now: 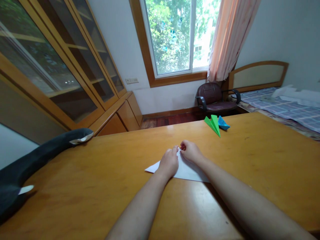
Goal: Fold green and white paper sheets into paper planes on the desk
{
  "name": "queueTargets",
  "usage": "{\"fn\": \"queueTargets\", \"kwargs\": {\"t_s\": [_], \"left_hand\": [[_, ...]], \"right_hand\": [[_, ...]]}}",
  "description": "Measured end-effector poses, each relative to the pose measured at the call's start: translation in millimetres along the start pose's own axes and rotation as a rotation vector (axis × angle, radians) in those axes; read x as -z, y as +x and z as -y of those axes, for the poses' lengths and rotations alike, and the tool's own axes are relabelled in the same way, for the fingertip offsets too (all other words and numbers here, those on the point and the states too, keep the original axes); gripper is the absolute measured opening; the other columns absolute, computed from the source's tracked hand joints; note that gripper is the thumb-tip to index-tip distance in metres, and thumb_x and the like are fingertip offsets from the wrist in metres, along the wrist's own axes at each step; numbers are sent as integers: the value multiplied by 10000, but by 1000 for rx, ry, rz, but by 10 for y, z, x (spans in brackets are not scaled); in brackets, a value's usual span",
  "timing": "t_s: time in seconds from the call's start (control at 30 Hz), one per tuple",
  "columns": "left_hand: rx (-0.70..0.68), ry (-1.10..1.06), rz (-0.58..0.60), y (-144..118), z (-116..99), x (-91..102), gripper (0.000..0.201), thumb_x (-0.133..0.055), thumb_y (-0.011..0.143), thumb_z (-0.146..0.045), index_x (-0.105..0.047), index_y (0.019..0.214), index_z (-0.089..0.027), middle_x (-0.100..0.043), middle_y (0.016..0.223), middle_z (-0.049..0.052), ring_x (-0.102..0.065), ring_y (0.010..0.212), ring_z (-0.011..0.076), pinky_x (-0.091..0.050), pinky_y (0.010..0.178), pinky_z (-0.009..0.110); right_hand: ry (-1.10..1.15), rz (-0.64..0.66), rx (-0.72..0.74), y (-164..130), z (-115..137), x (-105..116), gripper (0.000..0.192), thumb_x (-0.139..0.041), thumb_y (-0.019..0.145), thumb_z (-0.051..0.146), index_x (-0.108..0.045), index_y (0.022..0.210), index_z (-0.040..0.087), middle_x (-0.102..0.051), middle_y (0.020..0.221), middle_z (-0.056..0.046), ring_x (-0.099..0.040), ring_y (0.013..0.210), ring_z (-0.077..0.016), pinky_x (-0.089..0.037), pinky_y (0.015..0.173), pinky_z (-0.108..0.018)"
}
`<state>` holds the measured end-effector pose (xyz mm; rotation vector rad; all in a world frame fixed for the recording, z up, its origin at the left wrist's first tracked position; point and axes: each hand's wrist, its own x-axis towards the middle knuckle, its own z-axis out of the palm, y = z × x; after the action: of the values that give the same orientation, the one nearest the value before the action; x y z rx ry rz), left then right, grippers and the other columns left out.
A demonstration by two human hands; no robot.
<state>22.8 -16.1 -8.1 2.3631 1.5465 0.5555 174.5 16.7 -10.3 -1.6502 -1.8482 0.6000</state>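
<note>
A white sheet of paper [188,171], folded to a triangle, lies on the wooden table [100,186] with its long edge towards me. My left hand [170,161] rests over its left half, fingers closed at the top corner. At the same corner, my right hand [191,151] has its thumb and fingers curled in a pinch on the paper. Both sets of fingertips almost meet there. The left tip of the paper sticks out past my left hand, while my right forearm covers its right end.
A green paper plane [213,125] and a blue paper boat [223,123] sit near the table's far edge. At left lies a dark plush toy [50,146] with white patches. Beyond are a brown armchair [212,95], a bed [295,106] and a glass-fronted cabinet [110,103].
</note>
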Motion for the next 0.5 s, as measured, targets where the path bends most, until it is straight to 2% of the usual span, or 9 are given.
{"fn": "queueTargets", "kwargs": {"t_s": [0.5], "left_hand": [[1,34,28,2,-4,9,414,-461,882,-150,-475,1294,-190,-628,1180,119,-568,1107,231,-434,976,349]], "right_hand": [[-28,20,11,-7,48,64,102,-598,714,106,-644,783,165,-691,756,-40,-576,677,-136,-343,588,-220]]}}
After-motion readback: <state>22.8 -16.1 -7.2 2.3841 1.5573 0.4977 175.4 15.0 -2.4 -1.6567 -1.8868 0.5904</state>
